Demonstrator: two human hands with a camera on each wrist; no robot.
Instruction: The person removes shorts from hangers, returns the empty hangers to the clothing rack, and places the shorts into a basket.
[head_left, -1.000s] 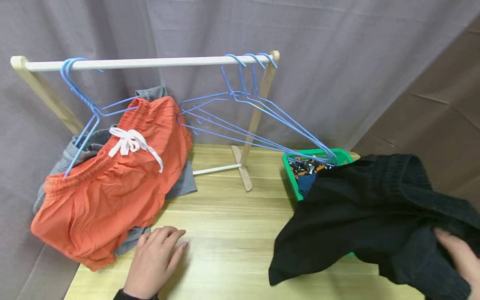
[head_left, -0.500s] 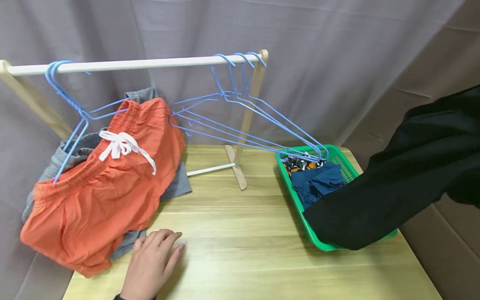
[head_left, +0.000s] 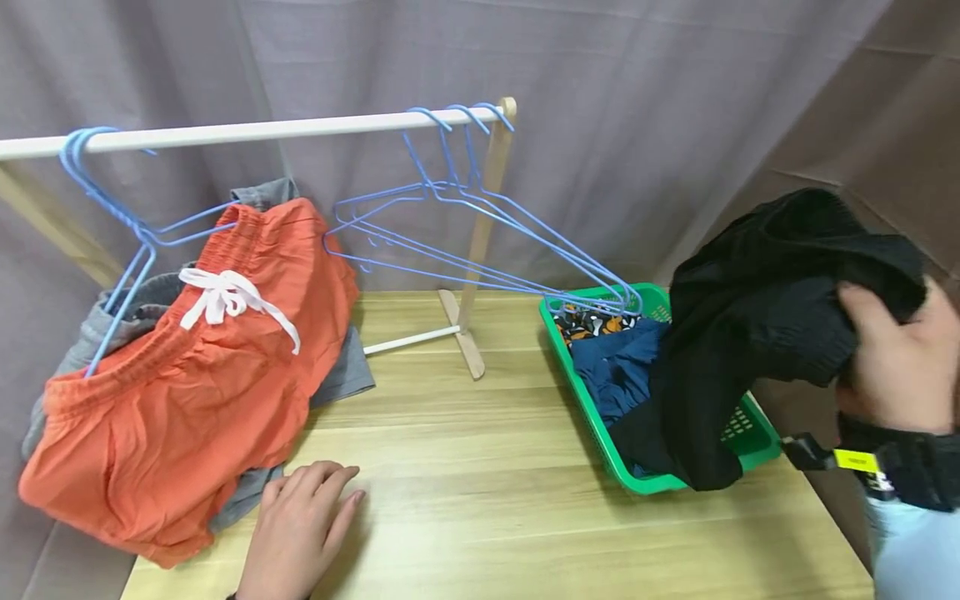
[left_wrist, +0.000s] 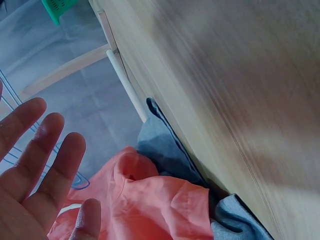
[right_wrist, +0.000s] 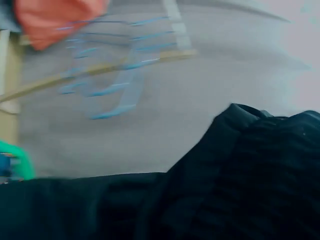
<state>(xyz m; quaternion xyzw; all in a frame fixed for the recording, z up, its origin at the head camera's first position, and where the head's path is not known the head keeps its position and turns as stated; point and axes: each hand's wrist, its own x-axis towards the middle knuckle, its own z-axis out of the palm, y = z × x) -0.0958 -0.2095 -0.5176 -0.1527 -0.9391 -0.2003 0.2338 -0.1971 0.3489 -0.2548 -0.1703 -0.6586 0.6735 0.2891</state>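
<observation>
My right hand (head_left: 903, 358) grips black shorts (head_left: 757, 308) near their gathered waistband. They hang over the right side of a green basket (head_left: 600, 433), one leg drooping across its front rim. In the right wrist view the black cloth (right_wrist: 240, 185) fills the lower part, and the fingers are hidden. My left hand (head_left: 300, 525) is low over the wooden table with its fingers relaxed and holds nothing. Its spread fingers also show in the left wrist view. Nearest to it are orange shorts (head_left: 202, 400) with a white drawstring, hanging in front of grey shorts (head_left: 345, 371).
A rack with a white rail (head_left: 300, 129) stands at the back. Several blue hangers (head_left: 510, 225) hang at its right end, their lower corners reaching over the basket. Navy cloth (head_left: 618, 367) and patterned cloth (head_left: 592, 325) lie in the basket. Grey curtain (head_left: 600, 100) hangs behind.
The black shorts swung right, partly out of view, then came back left over the basket in my right hand. The head view has turned slightly right. My left hand stays nearly still.
</observation>
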